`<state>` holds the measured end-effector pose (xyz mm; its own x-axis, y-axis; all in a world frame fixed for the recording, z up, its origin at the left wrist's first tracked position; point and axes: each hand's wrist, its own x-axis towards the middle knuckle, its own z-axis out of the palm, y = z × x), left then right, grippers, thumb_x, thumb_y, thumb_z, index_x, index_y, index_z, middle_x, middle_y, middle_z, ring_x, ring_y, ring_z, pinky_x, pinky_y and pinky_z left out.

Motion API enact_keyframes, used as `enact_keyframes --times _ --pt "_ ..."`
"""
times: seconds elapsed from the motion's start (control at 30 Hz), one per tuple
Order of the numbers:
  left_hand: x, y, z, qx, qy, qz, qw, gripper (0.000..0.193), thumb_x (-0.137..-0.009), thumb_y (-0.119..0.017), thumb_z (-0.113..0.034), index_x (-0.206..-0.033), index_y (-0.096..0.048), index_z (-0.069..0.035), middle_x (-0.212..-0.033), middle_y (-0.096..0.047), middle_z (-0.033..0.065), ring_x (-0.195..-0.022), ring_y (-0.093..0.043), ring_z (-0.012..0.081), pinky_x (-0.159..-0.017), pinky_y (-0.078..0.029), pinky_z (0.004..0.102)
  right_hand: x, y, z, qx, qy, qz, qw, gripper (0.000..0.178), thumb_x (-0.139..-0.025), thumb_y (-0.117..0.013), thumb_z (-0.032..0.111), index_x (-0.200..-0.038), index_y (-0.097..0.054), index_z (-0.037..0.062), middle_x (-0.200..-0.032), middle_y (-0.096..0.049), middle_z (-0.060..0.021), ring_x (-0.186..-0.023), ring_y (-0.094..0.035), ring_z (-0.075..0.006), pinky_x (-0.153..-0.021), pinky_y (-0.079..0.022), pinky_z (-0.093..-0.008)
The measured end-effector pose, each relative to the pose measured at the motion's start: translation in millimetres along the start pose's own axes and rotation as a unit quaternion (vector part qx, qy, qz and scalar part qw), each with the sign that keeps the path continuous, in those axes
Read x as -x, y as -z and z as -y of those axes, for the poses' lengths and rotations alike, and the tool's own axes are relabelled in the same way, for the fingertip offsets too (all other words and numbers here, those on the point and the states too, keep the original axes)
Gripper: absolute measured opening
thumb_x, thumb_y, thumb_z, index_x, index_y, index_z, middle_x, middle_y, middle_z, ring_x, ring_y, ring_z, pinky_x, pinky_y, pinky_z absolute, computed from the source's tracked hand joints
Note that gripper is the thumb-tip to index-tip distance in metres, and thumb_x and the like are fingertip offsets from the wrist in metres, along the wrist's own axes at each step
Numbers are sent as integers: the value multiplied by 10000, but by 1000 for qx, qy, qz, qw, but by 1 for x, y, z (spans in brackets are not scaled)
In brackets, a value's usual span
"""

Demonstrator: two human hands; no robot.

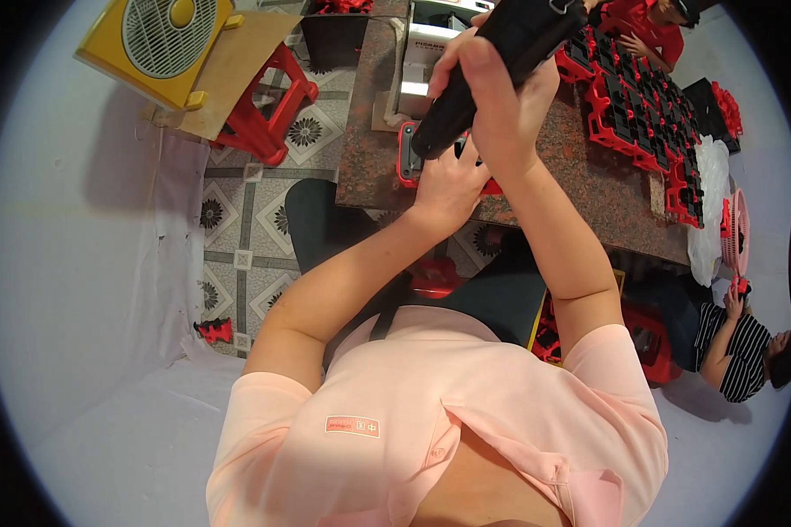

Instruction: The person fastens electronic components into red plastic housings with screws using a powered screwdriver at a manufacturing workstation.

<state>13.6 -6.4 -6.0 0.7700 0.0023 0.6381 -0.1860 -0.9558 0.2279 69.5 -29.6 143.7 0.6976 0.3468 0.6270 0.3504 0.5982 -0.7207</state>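
Note:
My right hand [523, 110] is wrapped round a thick black electric screwdriver [466, 97], tilted so its narrower end points down and left. That end is over a red and black plastic part [408, 154] on the near edge of the brown speckled table [369, 162]. My left hand [451, 186] reaches in from below and grips the part, its fingers partly hidden behind the screwdriver. Whether the screwdriver's tip touches the part, I cannot tell. A white box-shaped machine [422, 66] stands just behind them.
Rows of red and black plastic parts [633, 114] cover the table's right side. A yellow box fan [163, 44] stands on a board over a red stool [277, 110] at the left. Two other people sit at the far right, one in red [655, 39], one in stripes [734, 351].

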Motion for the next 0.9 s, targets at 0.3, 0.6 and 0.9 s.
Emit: enact_keyframes --times 0.3,0.6,0.9 --pt "-9 4 -9 263 169 30 949 261 -943 -668 -294 -1041 -640 -53 -874 -646 127 -820 -635 282 -712 -468 412 20 -6 -15 73 20 61 995 262 -893 -679 33 -1074 -500 -31 -762 -634 -89 -625 -623 -141 -593 -530 -281" --pt "0 -13 -4 426 125 -60 894 539 -863 -666 -353 -1333 -565 -109 -1230 -536 208 -1139 -506 413 -959 -417 522 28 -16 -15 150 26 86 985 537 -767 -874 184 -1171 -563 14 -899 -646 8 -738 -598 -65 -656 -496 -223" --pt "2 6 -2 -4 -11 67 998 640 -706 -831 -250 -1294 -585 -189 -1273 -526 156 -1184 -481 423 -1067 -350 582 -40 40 -31 157 142 26 977 230 -914 -739 158 -851 -533 78 -666 -561 28 -543 -527 -65 -497 -407 -235"
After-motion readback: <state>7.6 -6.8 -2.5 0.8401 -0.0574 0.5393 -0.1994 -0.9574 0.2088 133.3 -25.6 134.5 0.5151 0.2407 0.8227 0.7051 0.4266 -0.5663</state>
